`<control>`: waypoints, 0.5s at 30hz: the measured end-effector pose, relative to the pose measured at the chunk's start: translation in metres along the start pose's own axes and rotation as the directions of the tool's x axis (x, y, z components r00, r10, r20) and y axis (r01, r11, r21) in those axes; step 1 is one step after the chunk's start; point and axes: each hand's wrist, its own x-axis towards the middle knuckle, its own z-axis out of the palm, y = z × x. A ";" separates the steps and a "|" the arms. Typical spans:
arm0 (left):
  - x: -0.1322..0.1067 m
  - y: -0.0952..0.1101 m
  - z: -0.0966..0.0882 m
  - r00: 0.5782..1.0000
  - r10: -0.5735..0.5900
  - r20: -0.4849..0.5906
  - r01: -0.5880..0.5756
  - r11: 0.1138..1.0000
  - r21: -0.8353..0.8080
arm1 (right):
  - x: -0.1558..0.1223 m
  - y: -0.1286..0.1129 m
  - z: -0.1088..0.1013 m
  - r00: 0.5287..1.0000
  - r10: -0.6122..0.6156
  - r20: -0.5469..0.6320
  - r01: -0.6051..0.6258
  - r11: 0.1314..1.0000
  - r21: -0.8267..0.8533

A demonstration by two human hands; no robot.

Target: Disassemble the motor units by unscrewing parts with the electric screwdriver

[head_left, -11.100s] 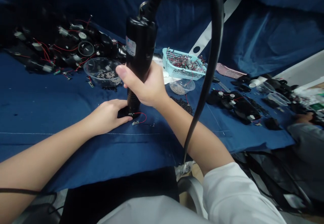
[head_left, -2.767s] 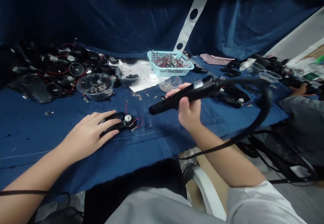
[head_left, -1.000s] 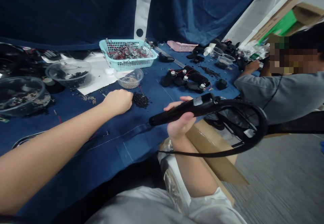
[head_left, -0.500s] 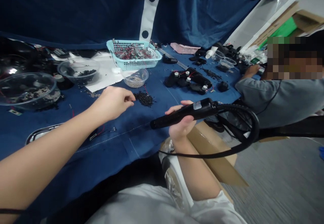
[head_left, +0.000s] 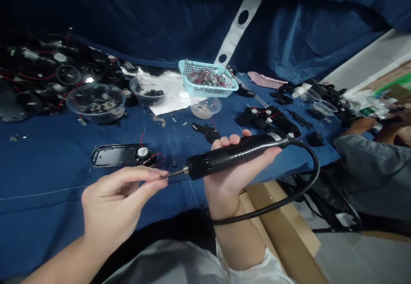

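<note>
In my right hand [head_left: 227, 168] lies a black electric screwdriver [head_left: 237, 153], its thin bit [head_left: 175, 173] pointing left and its cable curving back under my forearm. Thumb and forefinger of my left hand [head_left: 118, 194] are pinched at the tip of that bit; whatever is between them is too small to make out. Just beyond my left hand, a black oblong plastic shell [head_left: 112, 155] rests on the blue cloth. A round white-topped part [head_left: 143, 152] with red wires sits in its right end. A heap of tiny black screws [head_left: 208, 132] lies behind the screwdriver.
Clear bowls of small parts [head_left: 96, 113] stand behind the shell, near a light-blue basket [head_left: 210, 90] of wired parts. Black housings [head_left: 269, 119] lie at right. Dark wired parts [head_left: 41, 70] crowd the left back. A co-worker's sleeve [head_left: 369, 155] is at far right.
My left hand has left the black heap and come back to the bit's tip. The screwdriver's bit is now visible. The view has shifted left, bringing the whole shell into sight.
</note>
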 end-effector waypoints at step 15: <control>-0.033 0.001 -0.003 0.878 -0.467 -0.104 0.422 0.858 -0.292 | -0.025 0.009 -0.021 0.947 -0.206 0.248 0.240 0.964 -0.115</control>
